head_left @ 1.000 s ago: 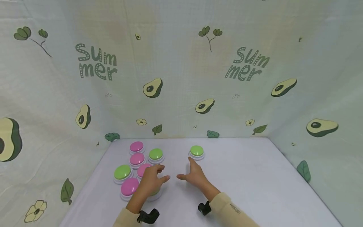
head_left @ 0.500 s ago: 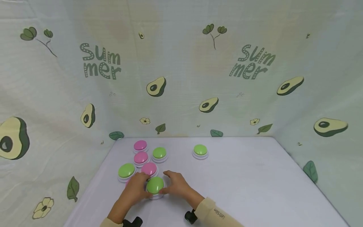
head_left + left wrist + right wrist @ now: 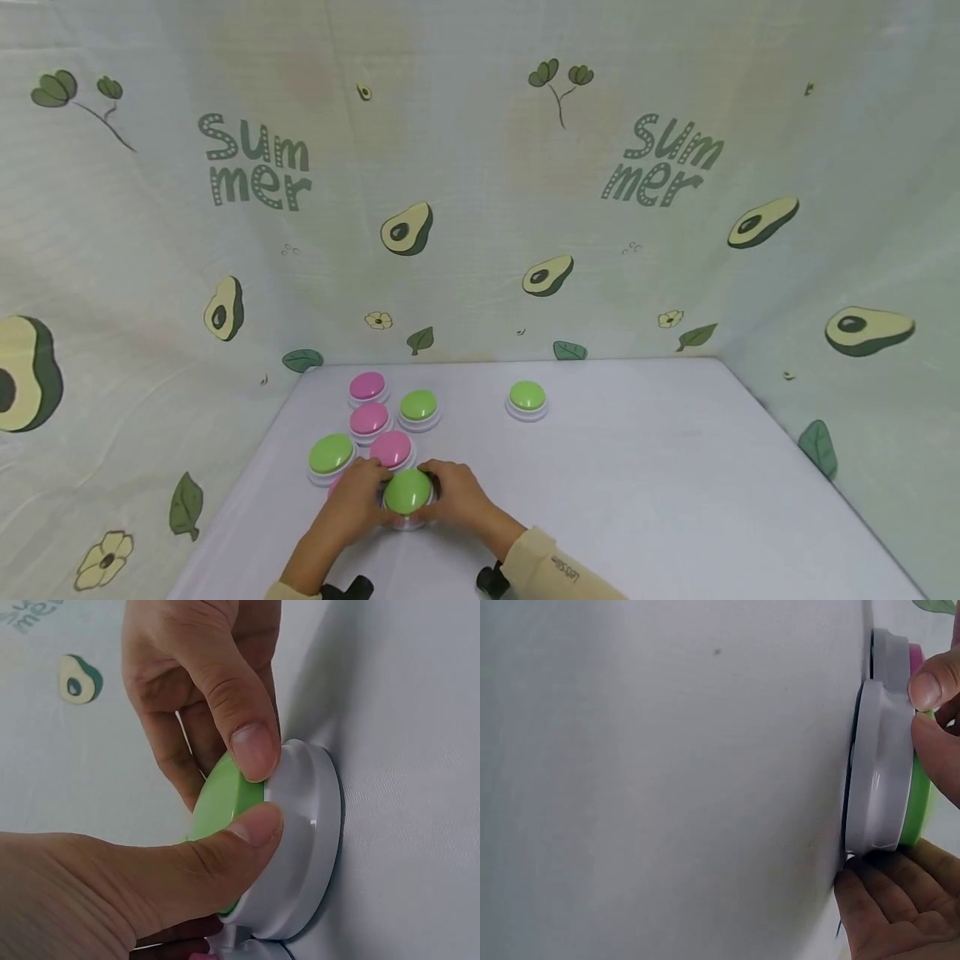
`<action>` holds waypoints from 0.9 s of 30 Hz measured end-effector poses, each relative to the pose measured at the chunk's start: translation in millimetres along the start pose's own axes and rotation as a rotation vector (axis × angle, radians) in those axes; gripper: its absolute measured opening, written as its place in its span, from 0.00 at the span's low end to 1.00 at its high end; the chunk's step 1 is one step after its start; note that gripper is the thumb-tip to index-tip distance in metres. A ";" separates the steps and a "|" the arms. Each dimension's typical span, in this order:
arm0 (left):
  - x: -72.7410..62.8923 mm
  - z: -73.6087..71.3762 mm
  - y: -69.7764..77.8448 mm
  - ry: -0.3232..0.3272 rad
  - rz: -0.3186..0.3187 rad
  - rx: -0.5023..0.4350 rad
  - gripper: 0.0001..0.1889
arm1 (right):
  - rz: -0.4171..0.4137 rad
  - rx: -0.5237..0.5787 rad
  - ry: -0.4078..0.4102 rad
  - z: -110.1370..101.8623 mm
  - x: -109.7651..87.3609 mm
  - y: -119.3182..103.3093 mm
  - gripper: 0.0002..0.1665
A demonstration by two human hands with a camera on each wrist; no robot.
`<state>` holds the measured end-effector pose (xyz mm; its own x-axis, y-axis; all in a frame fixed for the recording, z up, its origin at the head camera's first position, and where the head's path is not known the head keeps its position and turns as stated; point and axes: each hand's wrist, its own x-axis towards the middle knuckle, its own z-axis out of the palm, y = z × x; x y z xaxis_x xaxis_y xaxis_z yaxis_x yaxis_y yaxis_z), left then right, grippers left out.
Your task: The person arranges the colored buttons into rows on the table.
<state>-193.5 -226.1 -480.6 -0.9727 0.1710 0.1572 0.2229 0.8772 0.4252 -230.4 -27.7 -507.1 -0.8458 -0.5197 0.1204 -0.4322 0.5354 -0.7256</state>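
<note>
A green push button (image 3: pixel 407 492) with a domed top and a white round base stands at the front of the group, between both hands. My left hand (image 3: pixel 354 502) grips it from the left, and my right hand (image 3: pixel 459 500) from the right. In the left wrist view the two thumbs press close together on the near edge of its green dome (image 3: pixel 225 799). The right wrist view shows its white base (image 3: pixel 881 772) resting low at the table, with right-hand fingers (image 3: pixel 892 892) along its side. A pink button beside it is mostly hidden by the left hand.
Behind the hands are a pink button (image 3: pixel 392 449), a larger green button (image 3: pixel 331 454), a second pink one (image 3: pixel 369 418), a third (image 3: pixel 367 385) and a small green one (image 3: pixel 418 405). Another green button (image 3: pixel 527 395) stands apart, right. A printed cloth (image 3: pixel 480 167) rises behind the white table (image 3: pixel 637 483).
Both hands came down and toward the person to the front green button. The left hand took its left side first; the right hand moved left and closed in on its right side.
</note>
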 end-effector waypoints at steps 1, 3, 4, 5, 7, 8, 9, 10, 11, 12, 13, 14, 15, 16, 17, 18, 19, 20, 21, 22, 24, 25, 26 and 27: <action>0.6 1.2 0.7 0.003 -0.005 -0.003 0.31 | 0.003 -0.001 0.001 -0.8 -0.4 1.0 0.37; 2.0 3.8 1.6 0.010 -0.003 -0.001 0.32 | 0.010 0.004 0.004 -2.9 -1.5 2.7 0.37; 2.5 4.8 2.8 0.014 -0.001 -0.003 0.32 | 0.014 0.008 0.008 -4.2 -2.2 3.5 0.37; 3.3 5.9 3.7 0.019 0.002 -0.004 0.32 | 0.017 0.014 0.013 -5.6 -3.1 4.3 0.37; 5.0 7.9 6.8 0.025 0.006 -0.018 0.32 | 0.023 0.025 0.022 -9.2 -4.9 6.1 0.37; 6.1 9.1 8.3 0.027 0.011 -0.028 0.32 | 0.026 0.031 0.028 -11.1 -5.8 7.4 0.37; 7.2 10.1 10.3 0.027 0.013 -0.042 0.32 | 0.030 0.037 0.033 -13.3 -6.8 9.1 0.37; 8.5 11.4 12.2 0.026 0.016 -0.054 0.32 | 0.035 0.049 0.038 -15.5 -7.6 11.1 0.38; 9.8 12.8 14.1 0.025 0.016 -0.066 0.32 | 0.038 0.063 0.042 -17.8 -8.3 13.4 0.38; 11.4 14.5 16.0 0.024 0.015 -0.083 0.31 | 0.040 0.082 0.047 -20.0 -9.1 16.0 0.38; 13.2 16.5 17.7 0.023 0.014 -0.106 0.31 | 0.047 0.108 0.052 -22.4 -9.9 18.6 0.38; 14.9 18.6 19.4 0.023 0.014 -0.133 0.31 | 0.053 0.135 0.057 -24.9 -10.8 21.6 0.38; 16.9 21.1 21.4 0.023 0.012 -0.156 0.31 | 0.061 0.163 0.063 -27.7 -11.9 24.6 0.39; 19.1 23.6 23.5 0.024 0.010 -0.175 0.31 | 0.069 0.188 0.068 -30.6 -13.2 27.6 0.39; 21.5 25.9 26.0 0.028 0.011 -0.198 0.31 | 0.075 0.206 0.075 -34.0 -14.4 30.5 0.39; 24.1 28.2 29.0 0.032 0.011 -0.223 0.31 | 0.084 0.219 0.081 -37.5 -15.7 33.5 0.40; 26.7 31.2 32.0 0.044 0.014 -0.247 0.31 | 0.092 0.226 0.088 -41.4 -17.0 36.7 0.40; 29.8 35.0 34.7 0.056 0.019 -0.264 0.31 | 0.096 0.228 0.096 -45.5 -18.4 40.1 0.40; 33.6 39.2 37.3 0.069 0.023 -0.280 0.31 | 0.101 0.229 0.105 -49.8 -19.8 43.3 0.40; 37.6 43.8 40.4 0.084 0.024 -0.305 0.31 | 0.102 0.227 0.116 -54.3 -21.2 46.6 0.39; 46.7 54.1 46.1 0.110 0.028 -0.369 0.30 | 0.106 0.225 0.142 -63.4 -23.5 53.7 0.39; 52.2 59.7 49.5 0.118 0.032 -0.399 0.30 | 0.113 0.224 0.157 -68.3 -25.0 57.6 0.39; 58.1 64.5 53.2 0.118 0.034 -0.430 0.30 | 0.119 0.224 0.174 -73.5 -26.2 61.2 0.39; 64.0 69.1 57.5 0.118 0.039 -0.459 0.30 | 0.128 0.221 0.190 -78.8 -27.4 64.9 0.39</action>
<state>-247.4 -133.8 -507.6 -0.9549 0.1247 0.2694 0.2906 0.5777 0.7628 -259.9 73.8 -504.1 -0.9411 -0.3126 0.1284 -0.2581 0.4195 -0.8703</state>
